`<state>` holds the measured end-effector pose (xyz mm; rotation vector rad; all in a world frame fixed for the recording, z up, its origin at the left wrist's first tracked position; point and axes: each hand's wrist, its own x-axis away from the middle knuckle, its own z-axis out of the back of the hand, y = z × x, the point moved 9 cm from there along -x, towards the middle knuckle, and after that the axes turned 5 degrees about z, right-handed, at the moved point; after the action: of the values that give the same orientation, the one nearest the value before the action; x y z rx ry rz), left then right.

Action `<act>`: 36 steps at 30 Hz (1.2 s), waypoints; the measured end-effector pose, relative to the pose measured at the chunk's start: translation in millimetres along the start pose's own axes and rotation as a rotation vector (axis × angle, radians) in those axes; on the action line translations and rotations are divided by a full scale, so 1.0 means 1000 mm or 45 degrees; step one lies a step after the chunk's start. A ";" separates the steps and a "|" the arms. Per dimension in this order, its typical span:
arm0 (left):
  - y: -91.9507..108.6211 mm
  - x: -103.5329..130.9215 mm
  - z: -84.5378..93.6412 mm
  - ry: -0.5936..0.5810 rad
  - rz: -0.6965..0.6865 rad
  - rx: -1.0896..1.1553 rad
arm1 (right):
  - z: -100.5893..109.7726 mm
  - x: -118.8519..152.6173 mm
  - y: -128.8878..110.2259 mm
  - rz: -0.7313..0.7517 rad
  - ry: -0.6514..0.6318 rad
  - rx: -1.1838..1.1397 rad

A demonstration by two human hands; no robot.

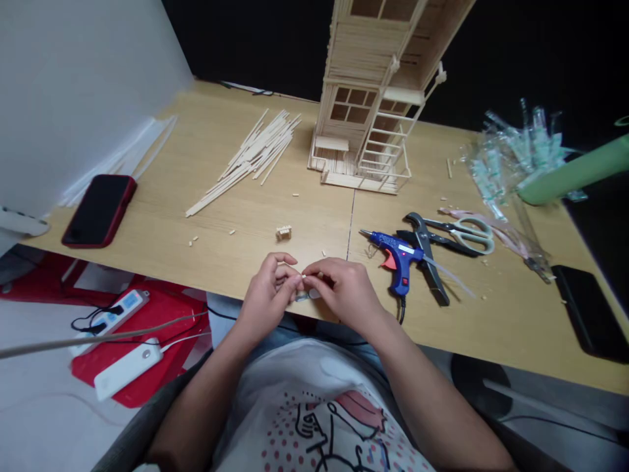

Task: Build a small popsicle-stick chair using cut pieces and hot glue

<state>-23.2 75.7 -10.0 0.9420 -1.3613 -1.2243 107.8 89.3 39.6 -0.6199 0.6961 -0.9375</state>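
Near the table's front edge, my left hand (272, 292) and my right hand (344, 288) meet at the fingertips. Both are closed in a pinch on a tiny pale wooden stick piece (303, 276), mostly covered by the fingers. Just beyond them sits a small block of short glued sticks (284, 233). To the right of my right hand lies a blue hot glue gun (400, 255) with a red trigger and a clear glue stick in its back. Farther off stands a wooden stick model house (363, 98) with a ladder and railings.
A pile of thin wooden sticks (255, 154) lies left of the house. Black-handled cutters (430, 262) and scissors (472, 235) lie on the right. A red-cased phone (99, 210), a black phone (592, 311) and plastic wrappers (501, 157) are near the sides.
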 end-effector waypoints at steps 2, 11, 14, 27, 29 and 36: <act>0.004 -0.002 0.005 0.016 -0.051 -0.050 | 0.000 -0.004 0.000 -0.036 0.008 -0.027; 0.019 -0.025 0.061 0.499 -0.311 -0.590 | -0.008 -0.050 0.048 -0.300 0.110 -0.104; 0.026 -0.035 0.072 0.570 -0.385 -0.723 | -0.014 -0.059 0.059 -0.341 0.135 -0.100; 0.059 -0.036 0.060 0.558 -0.661 -1.086 | -0.011 -0.063 0.043 -0.369 0.111 0.009; 0.058 -0.030 0.051 0.555 -0.691 -1.164 | -0.011 -0.062 0.043 -0.382 0.098 -0.023; 0.055 -0.029 0.033 0.513 -0.749 -1.327 | -0.017 -0.063 0.041 -0.368 0.019 -0.081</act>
<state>-46.2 119.3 39.9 0.7440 -0.0099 -1.7699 89.6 160.1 15.2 -0.7842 0.6621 -1.1914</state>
